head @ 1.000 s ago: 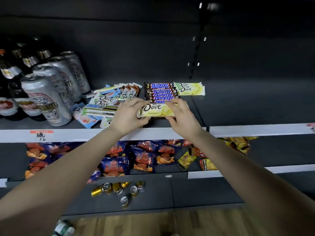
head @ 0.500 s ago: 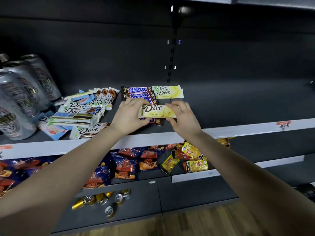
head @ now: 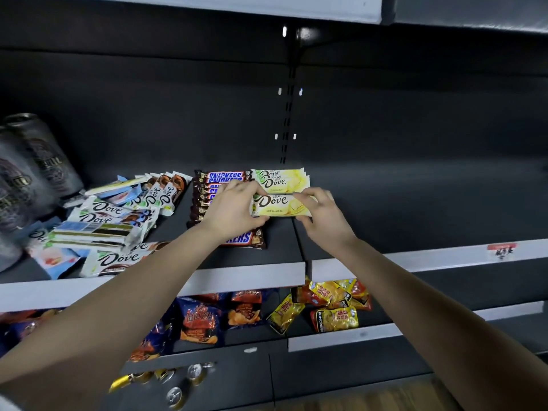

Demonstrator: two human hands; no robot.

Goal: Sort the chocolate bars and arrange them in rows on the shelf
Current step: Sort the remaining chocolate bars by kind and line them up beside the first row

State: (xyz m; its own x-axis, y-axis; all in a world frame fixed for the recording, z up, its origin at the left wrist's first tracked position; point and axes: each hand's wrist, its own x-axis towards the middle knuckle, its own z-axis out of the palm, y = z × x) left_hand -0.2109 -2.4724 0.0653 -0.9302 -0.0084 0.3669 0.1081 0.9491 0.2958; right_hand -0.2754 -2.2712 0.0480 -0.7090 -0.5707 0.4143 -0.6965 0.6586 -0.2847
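Just past the front edge of the shelf (head: 252,278), our left grip (head: 234,209) and right grip (head: 323,218) each pinch one end of a yellow bar (head: 278,205). Its long axis runs left-right and level. The stack of matching yellow bars (head: 280,180) lies just beyond it, beside the brown bar row (head: 225,175). The wrappers are flat and glossy, probably slippery.

Yellow Dove bars (head: 275,203): at least three; Snickers bars (head: 225,175): about eight; white Dove bars (head: 118,258): at least five
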